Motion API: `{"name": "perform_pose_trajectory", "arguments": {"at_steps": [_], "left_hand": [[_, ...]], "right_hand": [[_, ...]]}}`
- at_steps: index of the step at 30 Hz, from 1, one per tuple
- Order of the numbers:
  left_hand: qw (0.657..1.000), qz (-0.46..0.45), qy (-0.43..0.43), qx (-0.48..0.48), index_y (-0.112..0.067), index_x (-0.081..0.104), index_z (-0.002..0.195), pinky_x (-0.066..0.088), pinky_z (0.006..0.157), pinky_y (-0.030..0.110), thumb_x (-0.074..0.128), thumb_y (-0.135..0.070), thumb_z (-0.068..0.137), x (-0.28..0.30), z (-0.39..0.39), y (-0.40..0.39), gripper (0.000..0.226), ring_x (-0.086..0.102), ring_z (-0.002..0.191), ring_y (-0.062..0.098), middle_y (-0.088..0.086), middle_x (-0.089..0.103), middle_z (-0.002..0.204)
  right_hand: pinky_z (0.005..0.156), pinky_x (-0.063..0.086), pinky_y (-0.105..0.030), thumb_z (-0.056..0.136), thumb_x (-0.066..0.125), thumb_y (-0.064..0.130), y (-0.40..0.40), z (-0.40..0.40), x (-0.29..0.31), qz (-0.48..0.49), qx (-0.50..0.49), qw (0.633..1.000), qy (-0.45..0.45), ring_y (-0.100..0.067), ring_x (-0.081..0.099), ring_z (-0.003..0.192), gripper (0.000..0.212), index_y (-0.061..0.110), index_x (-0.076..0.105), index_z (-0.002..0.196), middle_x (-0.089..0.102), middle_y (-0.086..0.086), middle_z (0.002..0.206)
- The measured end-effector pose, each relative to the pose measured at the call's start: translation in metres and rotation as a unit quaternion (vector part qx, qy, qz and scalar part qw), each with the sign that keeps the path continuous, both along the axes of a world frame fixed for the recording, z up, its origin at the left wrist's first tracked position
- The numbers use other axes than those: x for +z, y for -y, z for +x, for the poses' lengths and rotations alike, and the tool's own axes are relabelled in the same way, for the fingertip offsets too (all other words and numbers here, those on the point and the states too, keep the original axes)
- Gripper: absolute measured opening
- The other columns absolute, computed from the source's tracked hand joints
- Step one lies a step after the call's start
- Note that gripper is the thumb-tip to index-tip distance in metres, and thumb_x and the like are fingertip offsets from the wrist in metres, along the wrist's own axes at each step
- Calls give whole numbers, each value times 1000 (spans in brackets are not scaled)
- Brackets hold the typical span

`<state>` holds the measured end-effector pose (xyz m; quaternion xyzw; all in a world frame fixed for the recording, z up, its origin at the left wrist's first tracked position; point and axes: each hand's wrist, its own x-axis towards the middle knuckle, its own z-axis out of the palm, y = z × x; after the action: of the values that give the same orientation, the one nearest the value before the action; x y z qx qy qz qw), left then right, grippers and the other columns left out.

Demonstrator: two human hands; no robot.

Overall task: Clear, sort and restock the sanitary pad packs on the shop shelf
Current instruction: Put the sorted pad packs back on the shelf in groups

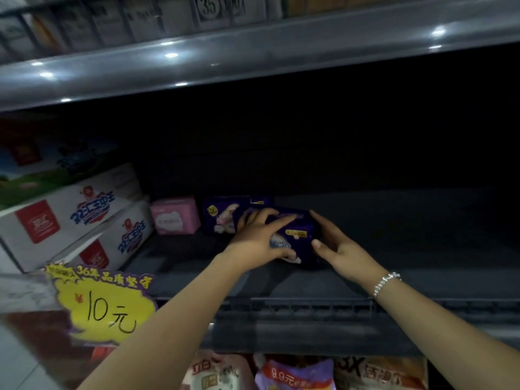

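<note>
A dark purple pad pack (298,235) stands on the dark shelf (422,263), held between both hands. My left hand (259,237) lies over its left face, fingers spread across the top and thumb under the lower edge. My right hand (334,243) presses flat against its right side with straight fingers. Behind it stands another purple pack (222,215), and a third shows only its top edge (261,199). A pink pad pack (175,215) stands furthest left.
White cartons (64,218) are stacked at the shelf's left end. A yellow price sign (104,302) hangs at the front left. The shelf's front rail (309,305) crosses below my wrists. An upper shelf edge (253,52) runs overhead. Bagged goods (295,372) sit below.
</note>
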<state>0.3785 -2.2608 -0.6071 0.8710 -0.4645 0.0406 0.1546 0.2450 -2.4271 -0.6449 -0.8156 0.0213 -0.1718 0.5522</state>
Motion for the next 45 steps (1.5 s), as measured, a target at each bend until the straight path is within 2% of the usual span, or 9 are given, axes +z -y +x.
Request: {"name": "perform_pose_trajectory", "arguments": {"at_steps": [6, 9, 13, 16, 25, 28, 33, 38, 45], "left_hand": [[988, 37, 81, 130, -41, 30, 146, 1, 115, 53, 54, -58, 88, -1, 4, -3, 65, 23, 133, 26, 1, 28, 141], [973, 79, 125, 177, -38, 26, 147, 2, 113, 65, 47, -60, 92, -1, 10, -6, 63, 17, 138, 29, 6, 22, 147], [968, 58, 23, 243, -39, 17, 151, 18, 110, 65, 46, -49, 96, -2, 30, -11, 62, 5, 145, 31, 7, 6, 158], [967, 20, -9, 253, -38, 17, 151, 21, 111, 62, 50, -45, 96, -7, 47, -13, 64, 0, 146, 31, 9, 5, 159], [968, 0, -47, 248, -37, 11, 152, 7, 114, 63, 50, -41, 97, -12, 60, -18, 68, -18, 147, 27, 7, -8, 161], [971, -56, -79, 219, -35, 7, 153, -1, 118, 56, 51, -43, 97, -11, 40, -20, 72, -19, 147, 25, 2, -15, 161], [958, -225, -98, 151, -21, 31, 149, 19, 115, 30, 53, -30, 98, -4, -21, -48, 56, 15, 145, 25, 7, 12, 158], [970, -220, -42, 92, -20, 50, 134, 31, 103, 23, 51, -31, 98, -16, -84, -123, 38, 34, 130, 14, -2, 37, 134], [984, -141, 6, 109, -12, 61, 121, 36, 97, 22, 39, -44, 87, -77, -112, -249, 51, 46, 110, 12, 3, 52, 121]], "right_hand": [[104, 37, -15, 82, 59, 46, -3, -2, 2, 11, -1, 1000, -13, 13, 44, 121, 59, 59, 28, 131, 42, 26, 135], [103, 36, -9, 90, 58, 37, -4, -2, 2, 1, 16, 999, -29, 26, 42, 110, 56, 51, 28, 135, 39, 24, 137], [107, 41, -22, 93, 58, 35, -4, -1, 2, -10, 9, 999, -44, 11, 42, 123, 56, 46, 32, 142, 40, 16, 142], [91, 48, -11, 95, 57, 29, -5, -1, 1, -4, 6, 999, -43, 4, 40, 126, 57, 37, 33, 147, 41, 12, 140], [102, 43, -17, 95, 55, 38, -3, 0, 2, -94, 18, 993, -66, 5, 43, 123, 54, 40, 34, 145, 39, 17, 145], [93, 35, -1, 95, 55, 40, -4, -3, 7, -147, 6, 987, -70, 4, 41, 125, 54, 41, 35, 144, 40, 19, 144], [107, 32, -16, 96, 49, 48, -15, -13, 20, -335, 2, 940, -61, -10, 40, 137, 60, 39, 25, 149, 38, 9, 152], [112, 20, -25, 98, 35, 55, -77, -33, 29, -490, 10, 872, -4, -8, 26, 143, 59, 40, 14, 151, 27, 12, 156], [98, 35, -27, 90, 40, 47, -199, -50, -34, -513, 65, 852, 79, -15, 59, 120, 50, 28, 55, 134, 63, 4, 130]]}}
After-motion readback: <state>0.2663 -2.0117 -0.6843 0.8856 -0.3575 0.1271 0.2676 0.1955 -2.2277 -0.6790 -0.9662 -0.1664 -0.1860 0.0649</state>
